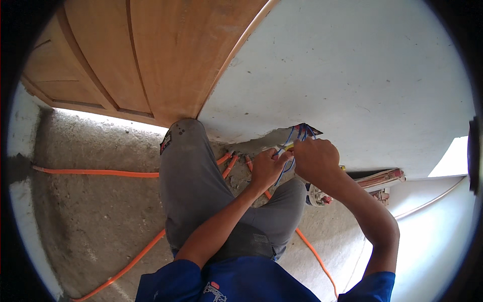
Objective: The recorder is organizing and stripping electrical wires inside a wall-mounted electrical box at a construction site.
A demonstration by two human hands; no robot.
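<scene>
Several blue wires (279,174) come out of a dark opening (313,130) low in the pale wall and hang down around my hands. My left hand (265,169) is closed, its thumb and fingers pinching a blue wire in front of the opening. Close beside it, my right hand (318,160) is curled shut just below the opening. A small yellow thing (289,147) shows between the two hands at the right hand's fingers; most of it is hidden, so its kind cannot be told.
Orange conduits (100,172) run across the rough concrete floor (121,211), some ending at the wall's foot. A brown wooden door (166,45) stands at upper left. My bent knees are near the wall. To the right lie a whitish round container (316,196) and wooden strips (380,179).
</scene>
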